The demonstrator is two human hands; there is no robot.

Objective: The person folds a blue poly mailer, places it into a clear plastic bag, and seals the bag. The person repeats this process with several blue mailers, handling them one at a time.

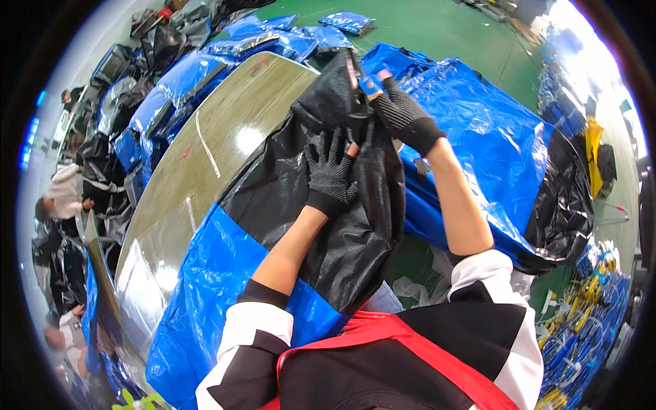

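A large black-and-blue plastic sheet bag [273, 171] lies across a shiny table, its black end toward the middle. My left hand [331, 174], in a black knit glove with a bare thumb tip, rests on the black part with its fingers spread. Farther right and away, my right hand [408, 117], in a matching glove with bare tips, pinches a small blue piece [370, 85] beside the bag's folded black edge. What kind of thing the blue piece is, I cannot make out.
Blue-and-black sheeting [478, 130] is heaped at the right. Packed blue bundles [184, 85] line the far left side of the glossy table [205, 123]. Blue and yellow strap bundles [581, 328] lie at lower right. Other people [65, 195] are at the left edge.
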